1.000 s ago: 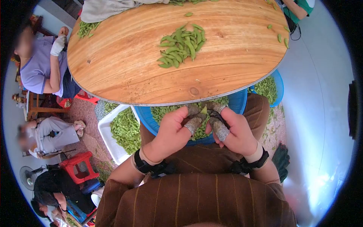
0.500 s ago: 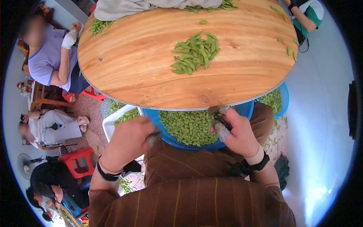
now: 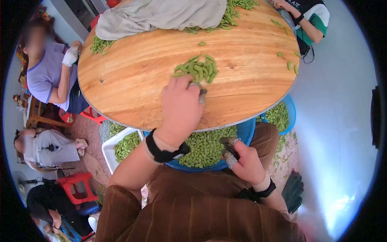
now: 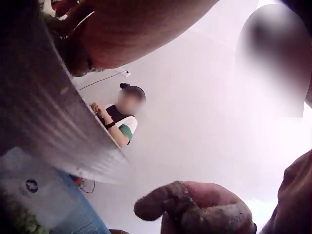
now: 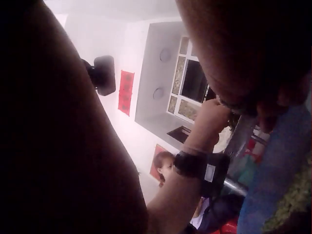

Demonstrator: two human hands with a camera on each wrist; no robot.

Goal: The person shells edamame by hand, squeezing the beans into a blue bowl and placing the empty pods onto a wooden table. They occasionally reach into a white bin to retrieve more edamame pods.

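Note:
Green pods [image 3: 199, 69] lie in a small pile on the round wooden table [image 3: 133, 80]. My left hand [image 3: 181, 107] is over the table with its fingers at the pile's near edge; whether they grip a pod is hidden. Below the table edge, my right hand [image 3: 248, 163] hovers over the right side of a blue basin [image 3: 248, 131] of shelled green beans [image 3: 205, 147]. Its thumb and forefinger, in worn grey covers, stand apart, with no pod visible between them. The left wrist view shows the right hand [image 4: 195, 209] with dirty fingertips.
A grey cloth [image 3: 161, 16] covers more pods at the table's far side. A white tray [image 3: 109, 151] and another blue basin [image 3: 291, 115] flank my knees. People sit at the left and far right; a red stool [image 3: 78, 187] stands at lower left.
My left hand has gone from beside the right hand, out to the left, then forward over the table to the pods. A pod earlier between both hands is no longer seen there.

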